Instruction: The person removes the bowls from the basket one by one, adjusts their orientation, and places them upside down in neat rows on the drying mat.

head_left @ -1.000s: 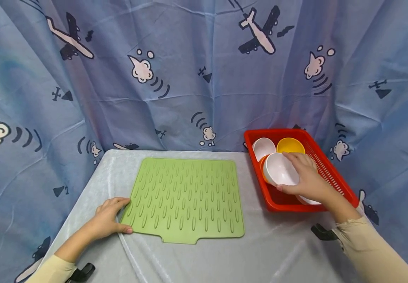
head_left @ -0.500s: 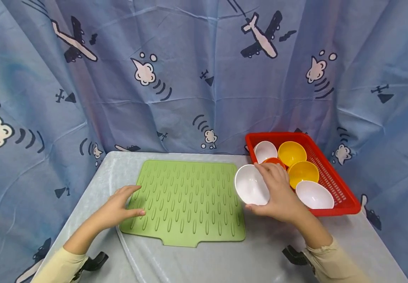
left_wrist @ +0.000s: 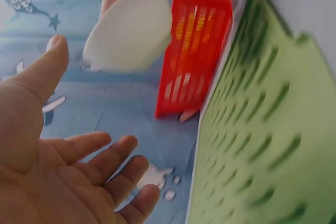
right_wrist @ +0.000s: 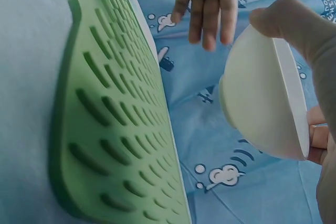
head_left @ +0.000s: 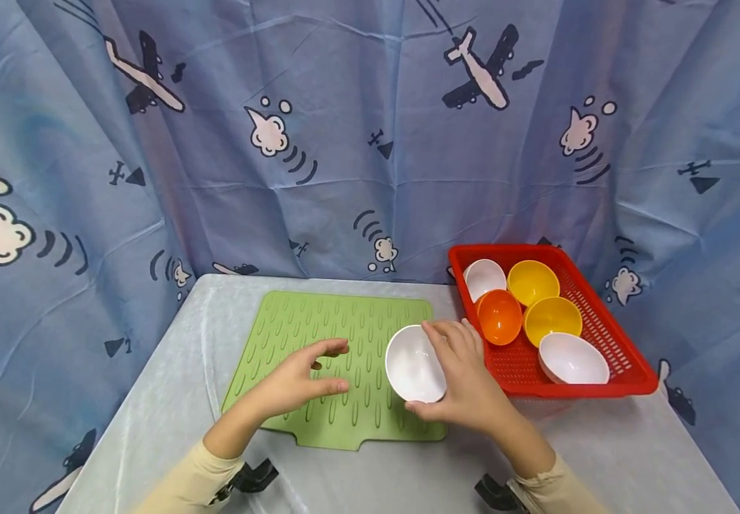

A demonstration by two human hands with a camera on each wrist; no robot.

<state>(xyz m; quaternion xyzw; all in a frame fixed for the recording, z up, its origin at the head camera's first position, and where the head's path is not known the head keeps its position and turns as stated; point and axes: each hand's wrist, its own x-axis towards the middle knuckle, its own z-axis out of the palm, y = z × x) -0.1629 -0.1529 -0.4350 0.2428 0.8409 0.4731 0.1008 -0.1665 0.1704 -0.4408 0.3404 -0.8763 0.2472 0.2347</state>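
Observation:
A white bowl (head_left: pixel 413 365) is held by the rim in my right hand (head_left: pixel 462 375), thumb on the near side and fingers on the far side. It is tilted, its hollow facing the head camera, over the right part of a green ridged mat (head_left: pixel 318 321). The right wrist view shows the bowl's rounded outside and foot (right_wrist: pixel 252 87) raised off the mat. My left hand (head_left: pixel 299 378) hovers over the mat with thumb and fingers spread apart, holding nothing. In the left wrist view its palm (left_wrist: pixel 58 187) faces the bowl across a gap.
On the right stands a red basket (head_left: pixel 633 364). Inside it are an orange bowl (head_left: pixel 499 318), two yellow bowls (head_left: pixel 533 283), and white bowls (head_left: pixel 573 359) at its back left and front right. A pale cloth (head_left: pixel 170 350) covers the table, and a blue patterned curtain (head_left: pixel 331 107) hangs behind.
My right hand has lifted the white bowl out of the basket and carried it left over the mat. The left hand has let go of the mat's left edge and moved right, toward the bowl.

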